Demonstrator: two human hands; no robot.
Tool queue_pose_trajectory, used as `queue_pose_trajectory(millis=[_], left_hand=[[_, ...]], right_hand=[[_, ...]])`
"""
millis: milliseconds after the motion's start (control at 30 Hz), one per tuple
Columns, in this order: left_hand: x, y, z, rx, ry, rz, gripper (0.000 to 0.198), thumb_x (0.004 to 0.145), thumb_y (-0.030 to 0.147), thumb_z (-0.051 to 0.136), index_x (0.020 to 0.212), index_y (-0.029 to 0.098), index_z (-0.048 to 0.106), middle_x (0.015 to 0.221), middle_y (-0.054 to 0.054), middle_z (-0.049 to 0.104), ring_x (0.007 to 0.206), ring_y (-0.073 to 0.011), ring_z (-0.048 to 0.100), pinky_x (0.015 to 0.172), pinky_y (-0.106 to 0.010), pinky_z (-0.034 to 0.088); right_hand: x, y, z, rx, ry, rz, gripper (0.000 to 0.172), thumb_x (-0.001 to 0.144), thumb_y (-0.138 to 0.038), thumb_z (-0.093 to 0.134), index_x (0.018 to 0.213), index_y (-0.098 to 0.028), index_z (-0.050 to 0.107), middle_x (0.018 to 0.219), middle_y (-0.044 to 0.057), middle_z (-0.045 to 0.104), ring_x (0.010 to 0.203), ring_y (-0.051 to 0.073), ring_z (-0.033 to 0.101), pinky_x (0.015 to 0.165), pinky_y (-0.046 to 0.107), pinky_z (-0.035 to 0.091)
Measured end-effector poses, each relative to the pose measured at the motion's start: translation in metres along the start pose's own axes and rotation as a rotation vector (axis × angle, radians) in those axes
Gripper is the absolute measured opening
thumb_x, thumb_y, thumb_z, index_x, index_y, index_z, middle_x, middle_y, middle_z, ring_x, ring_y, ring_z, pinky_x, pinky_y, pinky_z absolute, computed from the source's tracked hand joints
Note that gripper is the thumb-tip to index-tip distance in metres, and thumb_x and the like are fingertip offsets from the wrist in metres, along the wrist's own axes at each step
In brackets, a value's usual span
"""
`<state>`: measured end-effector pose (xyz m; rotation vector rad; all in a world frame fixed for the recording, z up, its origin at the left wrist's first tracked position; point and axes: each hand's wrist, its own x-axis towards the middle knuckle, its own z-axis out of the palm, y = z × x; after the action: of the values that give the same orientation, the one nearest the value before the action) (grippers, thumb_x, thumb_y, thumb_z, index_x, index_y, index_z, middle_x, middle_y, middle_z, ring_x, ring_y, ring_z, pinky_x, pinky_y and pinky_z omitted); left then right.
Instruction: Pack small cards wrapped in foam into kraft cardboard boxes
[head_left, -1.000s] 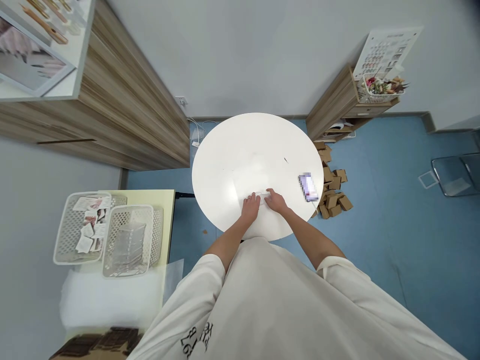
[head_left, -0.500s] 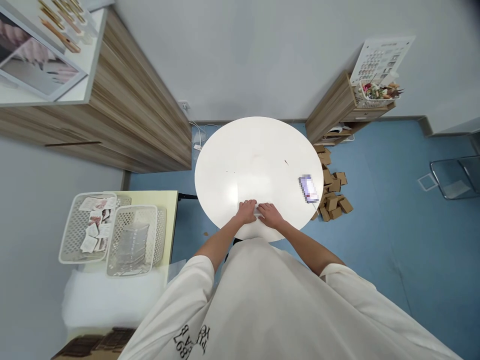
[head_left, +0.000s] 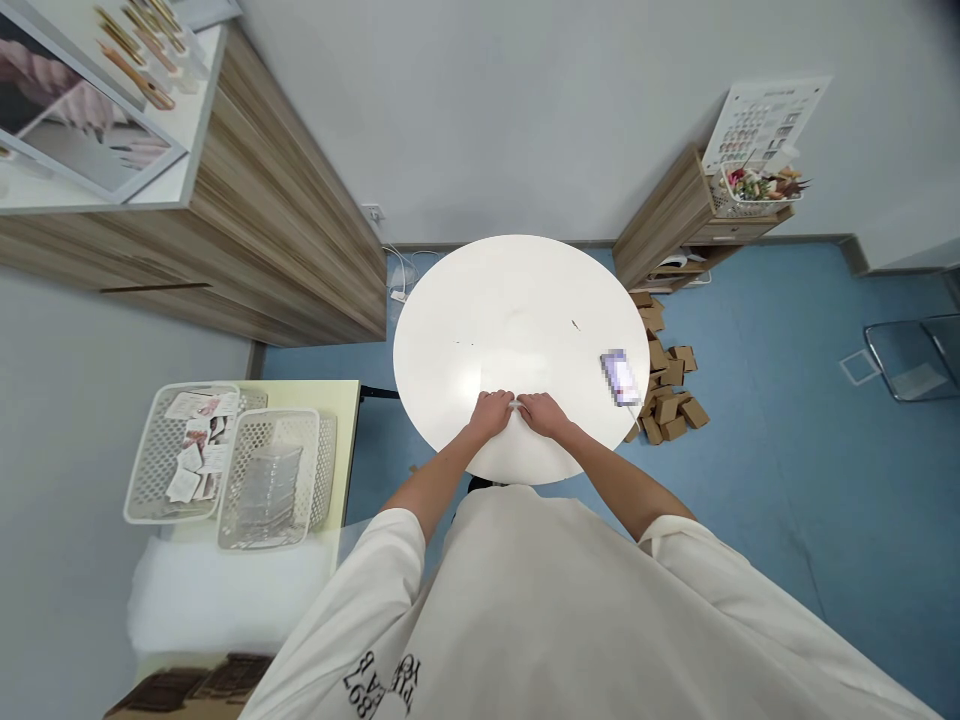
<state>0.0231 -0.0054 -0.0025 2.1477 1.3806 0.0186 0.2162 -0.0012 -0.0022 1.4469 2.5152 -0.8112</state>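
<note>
Closely together, the left hand [head_left: 491, 413] and right hand [head_left: 541, 413] curl, seemingly pinching a small whitish piece [head_left: 514, 404] over a round white table [head_left: 517, 300].

A round white table [head_left: 517, 300] stands in the middle of the frame, on the blue floor [head_left: 787, 480]. On its right part, near the edge, lies a phone [head_left: 619, 377], blurred. A tiny dark speck [head_left: 574, 325] lies to the upper left of the phone. At the lower edge of the table the left hand [head_left: 491, 413] and the right hand [head_left: 541, 413] rest close together, with a small pale thing [head_left: 515, 405] between them.
</note>
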Motion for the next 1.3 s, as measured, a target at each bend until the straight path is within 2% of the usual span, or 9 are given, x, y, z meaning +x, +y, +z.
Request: queue_pose_trajectory(millis=[133, 300, 433, 567, 700, 767, 900, 1100, 1300], left_hand=[[0.018, 0.001, 0.001, 0.071, 0.033, -0.056, 0.024, 0.099, 0.022, 0.040, 0.115, 0.021, 0.058, 0.116, -0.010, 0.063, 0.112, -0.0251, 0.059, 0.101, -0.043, 0.035], [0.028, 0.003, 0.008, 0.166, 0.149, -0.051, 0.044, 0.090, 0.014, 0.049, 0.133, 0.020, 0.050, 0.142, -0.015, 0.050, 0.140, -0.0299, 0.038, 0.112, -0.048, 0.027], [0.025, -0.003, 0.017, 0.198, 0.107, -0.014, 0.062, 0.082, 0.012, 0.055, 0.142, 0.019, 0.042, 0.149, -0.016, 0.043, 0.146, -0.0315, 0.029, 0.117, -0.051, 0.020], [0.027, -0.009, 0.025, 0.221, 0.071, -0.011, 0.070, 0.081, 0.011, 0.054, 0.148, 0.019, 0.036, 0.150, -0.017, 0.044, 0.146, -0.0315, 0.029, 0.119, -0.053, 0.016], [0.029, -0.013, 0.028, 0.203, 0.041, -0.035, 0.069, 0.083, 0.014, 0.054, 0.149, 0.017, 0.035, 0.149, -0.018, 0.045, 0.144, -0.0324, 0.033, 0.119, -0.053, 0.016], [0.025, -0.013, 0.029, 0.181, 0.022, -0.048, 0.071, 0.082, 0.018, 0.058, 0.150, 0.018, 0.035, 0.149, -0.018, 0.045, 0.144, -0.0339, 0.033, 0.119, -0.055, 0.015], [0.013, -0.013, 0.033, 0.167, 0.008, -0.067, 0.073, 0.082, 0.023, 0.063, 0.150, 0.020, 0.037, 0.148, -0.018, 0.045, 0.143, -0.0352, 0.033, 0.119, -0.056, 0.016], [-0.009, -0.006, 0.036, 0.206, 0.068, -0.024, 0.069, 0.087, 0.024, 0.056, 0.152, 0.018, 0.034, 0.158, -0.019, 0.033, 0.149, -0.0351, 0.023, 0.120, -0.057, 0.014], [-0.028, -0.005, 0.038, 0.264, 0.003, 0.123, 0.069, 0.082, 0.009, 0.048, 0.150, 0.017, 0.038, 0.149, -0.016, 0.046, 0.145, -0.0309, 0.032, 0.120, -0.055, 0.013]], right_hand=[[0.017, 0.004, 0.000, -0.019, 0.038, 0.084, 0.030, 0.104, -0.027, 0.034, 0.123, -0.019, 0.057, 0.120, 0.011, 0.065, 0.107, 0.024, 0.058, 0.095, 0.036, 0.037], [0.040, 0.013, 0.003, -0.040, 0.050, 0.156, 0.034, 0.104, -0.027, 0.034, 0.125, -0.018, 0.058, 0.132, 0.015, 0.057, 0.118, 0.029, 0.051, 0.099, 0.042, 0.035], [0.052, 0.019, 0.006, -0.039, 0.052, 0.195, 0.036, 0.104, -0.030, 0.032, 0.122, -0.020, 0.062, 0.132, 0.015, 0.055, 0.119, 0.030, 0.048, 0.102, 0.047, 0.032], [0.054, 0.018, 0.011, 0.011, 0.088, 0.224, 0.036, 0.104, -0.031, 0.033, 0.122, -0.023, 0.063, 0.131, 0.013, 0.056, 0.120, 0.029, 0.046, 0.104, 0.047, 0.029], [0.041, 0.011, 0.021, 0.113, 0.272, 0.378, 0.041, 0.102, -0.033, 0.036, 0.139, -0.020, 0.050, 0.142, 0.015, 0.048, 0.132, 0.029, 0.038, 0.110, 0.044, 0.025], [0.031, 0.007, 0.028, 0.177, 0.350, 0.571, 0.048, 0.100, -0.036, 0.038, 0.144, -0.018, 0.042, 0.146, 0.016, 0.043, 0.133, 0.030, 0.036, 0.109, 0.045, 0.027], [0.014, 0.001, 0.041, 0.307, 0.293, 0.845, 0.058, 0.094, -0.044, 0.049, 0.144, -0.017, 0.040, 0.140, 0.018, 0.045, 0.127, 0.033, 0.042, 0.104, 0.048, 0.033], [0.015, -0.003, 0.044, 0.330, 0.260, 0.991, 0.058, 0.082, -0.045, 0.064, 0.130, -0.019, 0.046, 0.133, 0.017, 0.047, 0.124, 0.034, 0.044, 0.101, 0.049, 0.036], [0.027, -0.002, 0.040, 0.378, 0.218, 1.067, 0.049, 0.078, -0.041, 0.068, 0.117, -0.019, 0.048, 0.130, 0.018, 0.048, 0.124, 0.034, 0.046, 0.099, 0.049, 0.040]])
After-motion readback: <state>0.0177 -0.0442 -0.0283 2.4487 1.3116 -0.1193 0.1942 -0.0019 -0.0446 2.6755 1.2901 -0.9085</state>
